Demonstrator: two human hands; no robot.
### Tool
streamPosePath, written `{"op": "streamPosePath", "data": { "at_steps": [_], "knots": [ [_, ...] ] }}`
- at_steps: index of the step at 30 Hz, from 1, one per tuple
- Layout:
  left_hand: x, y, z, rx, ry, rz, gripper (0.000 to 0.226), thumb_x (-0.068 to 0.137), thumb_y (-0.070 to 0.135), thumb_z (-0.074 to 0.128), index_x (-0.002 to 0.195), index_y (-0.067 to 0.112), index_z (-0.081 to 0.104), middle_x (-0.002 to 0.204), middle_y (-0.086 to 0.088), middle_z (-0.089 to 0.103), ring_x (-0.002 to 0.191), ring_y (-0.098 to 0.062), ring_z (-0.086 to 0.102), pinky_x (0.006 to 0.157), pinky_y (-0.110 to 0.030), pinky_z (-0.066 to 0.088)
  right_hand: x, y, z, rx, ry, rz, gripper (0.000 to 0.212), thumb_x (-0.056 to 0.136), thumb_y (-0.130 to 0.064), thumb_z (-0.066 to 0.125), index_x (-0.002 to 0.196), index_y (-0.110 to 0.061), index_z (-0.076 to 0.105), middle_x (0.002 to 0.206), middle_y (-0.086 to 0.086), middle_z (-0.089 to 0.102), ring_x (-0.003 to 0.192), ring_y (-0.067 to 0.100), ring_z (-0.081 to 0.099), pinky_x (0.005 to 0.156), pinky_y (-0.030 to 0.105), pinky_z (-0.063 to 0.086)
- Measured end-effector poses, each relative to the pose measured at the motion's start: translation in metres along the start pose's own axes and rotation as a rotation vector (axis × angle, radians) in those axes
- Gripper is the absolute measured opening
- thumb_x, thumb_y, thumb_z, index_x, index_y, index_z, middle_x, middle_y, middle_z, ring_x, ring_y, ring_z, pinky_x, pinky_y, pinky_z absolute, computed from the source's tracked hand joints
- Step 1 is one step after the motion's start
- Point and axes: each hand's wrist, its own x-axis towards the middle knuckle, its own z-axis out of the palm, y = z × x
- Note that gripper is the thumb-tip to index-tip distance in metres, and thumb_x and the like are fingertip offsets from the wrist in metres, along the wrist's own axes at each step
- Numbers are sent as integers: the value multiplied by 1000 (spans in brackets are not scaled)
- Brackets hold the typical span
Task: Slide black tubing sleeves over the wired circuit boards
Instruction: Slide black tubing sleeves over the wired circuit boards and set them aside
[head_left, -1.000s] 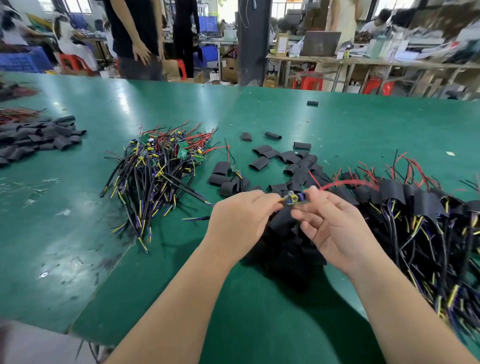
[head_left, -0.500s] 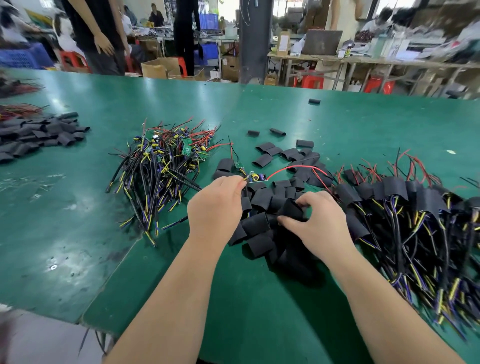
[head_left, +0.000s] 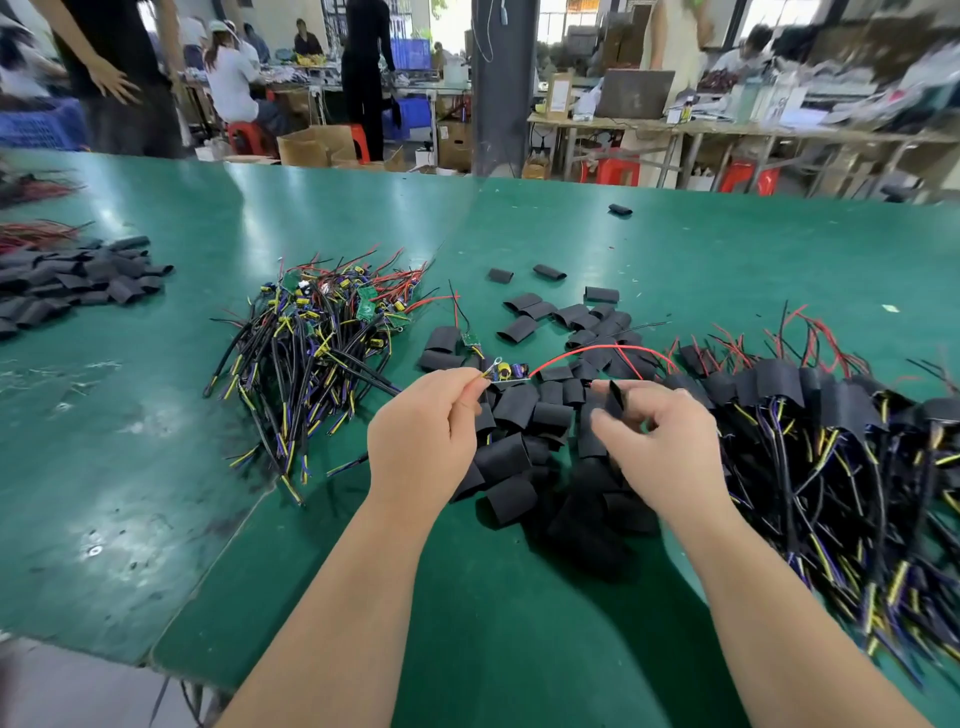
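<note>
My left hand (head_left: 423, 436) pinches the wires of a small circuit board (head_left: 506, 372) with yellow and blue parts, held just above the sleeve pile; its red wire (head_left: 597, 352) arcs off to the right. My right hand (head_left: 657, 447) pinches one black tubing sleeve (head_left: 616, 396) upright between thumb and fingers, a short gap right of the board. Loose black sleeves (head_left: 511, 457) lie heaped under and between both hands.
A bundle of bare wired boards (head_left: 311, 353) lies to the left on the green table (head_left: 519, 623). Sleeved boards (head_left: 831, 441) are piled at the right. Another sleeve heap (head_left: 67, 286) sits far left. A person (head_left: 114, 78) stands beyond the table's far edge.
Both hands rose from the sleeve pile. The right hand came up holding one sleeve, and the left hand lifted the board clear of the heap.
</note>
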Motion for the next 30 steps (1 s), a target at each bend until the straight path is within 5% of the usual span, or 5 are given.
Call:
{"op": "streamPosePath", "data": {
  "at_steps": [5, 10, 13, 21, 30],
  "knots": [
    [-1, 4, -3, -79, 18, -5, 23, 92, 17, 50, 90, 8, 72, 71, 4, 67, 67, -19, 62, 62, -37, 50, 5, -3, -10, 825, 30, 296, 57, 77, 8, 68, 45, -18, 28, 52, 19, 45, 60, 17, 58, 62, 25, 39],
    [0, 6, -3, -110, 47, -24, 21, 91, 13, 51, 91, 7, 71, 71, 3, 67, 67, -22, 62, 63, -36, 49, 9, -2, -23, 1355, 70, 393, 20, 70, -20, 70, 76, -25, 52, 89, 7, 71, 57, 8, 55, 54, 16, 44],
    [-1, 7, -4, -114, 67, -36, 21, 92, 13, 52, 91, 8, 72, 71, 4, 67, 67, -20, 62, 62, -34, 49, 13, 2, -31, 1448, 95, 380, 34, 76, -29, 63, 107, -23, 52, 98, -6, 71, 74, 6, 64, 62, 15, 48],
    [-1, 6, -4, -74, 82, -73, 21, 93, 16, 52, 92, 9, 72, 72, 3, 69, 67, -18, 62, 62, -31, 46, 6, -6, -30, 1439, 124, 502, 15, 70, -26, 67, 83, -22, 62, 91, -1, 69, 69, 2, 66, 42, 5, 39],
    [-6, 15, 2, -64, 35, 54, 20, 92, 17, 54, 88, 9, 72, 69, 4, 67, 62, -17, 61, 56, -31, 45, 12, -7, -37, 1528, 248, 454, 23, 70, -23, 68, 89, -14, 58, 118, 9, 63, 86, 6, 71, 56, 9, 49]
  ]
}}
